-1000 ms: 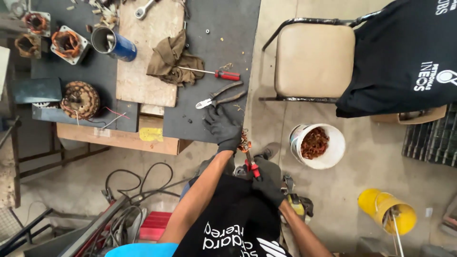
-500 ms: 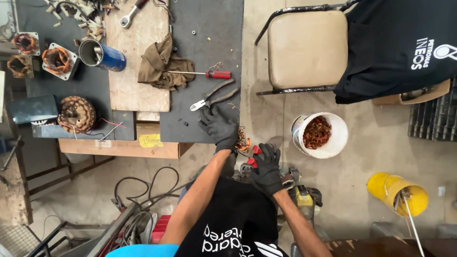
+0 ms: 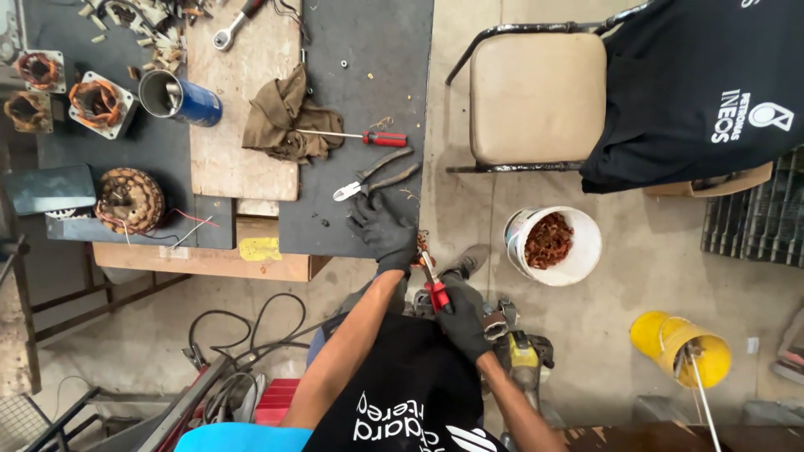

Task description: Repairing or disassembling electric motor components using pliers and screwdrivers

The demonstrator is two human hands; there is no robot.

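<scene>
The left hand, in a black work glove, lies at the near right corner of the dark-topped workbench, fingers curled onto its edge as if to brace, right by a tuft of copper wire. The gloved right hand is wrapped tight around the red-handled pliers, their tip up at that wire. Grey-handled pliers lie just beyond the left hand, and a white bucket of copper scrap stands on the floor beside.
</scene>
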